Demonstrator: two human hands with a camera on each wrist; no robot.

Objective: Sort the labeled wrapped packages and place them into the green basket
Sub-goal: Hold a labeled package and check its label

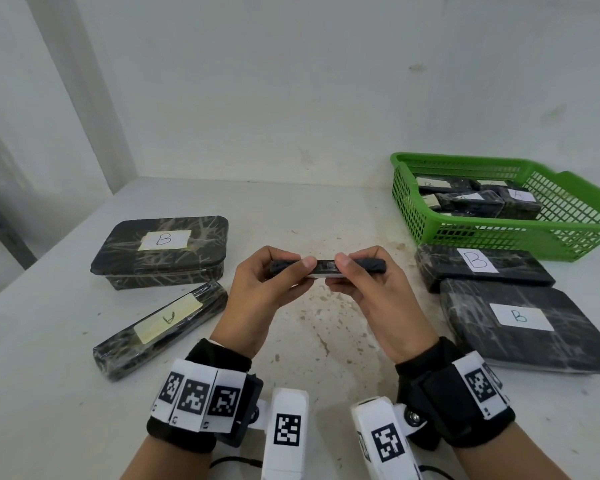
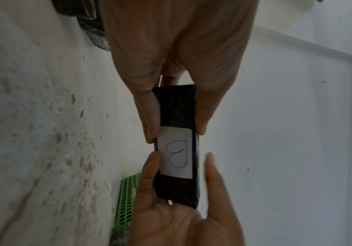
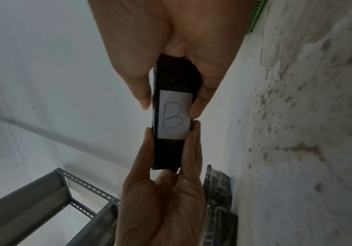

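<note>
**Both hands on one small B package, mid-table**

Left hand point(image 1: 261, 289) and right hand point(image 1: 371, 289) each pinch one end of a slim black package point(image 1: 327, 266), thumbs on top, fingers under, held level above the table point(image 1: 312, 209). Its white label point(image 2: 176, 152) reads B. Green basket point(image 1: 575, 233) sits far right, packages already inside. Two B packages lie just below the basket, two more packages on the left. White stained tabletop, white walls, grey metal shelf frame point(image 3: 44, 199) beside it.
</note>
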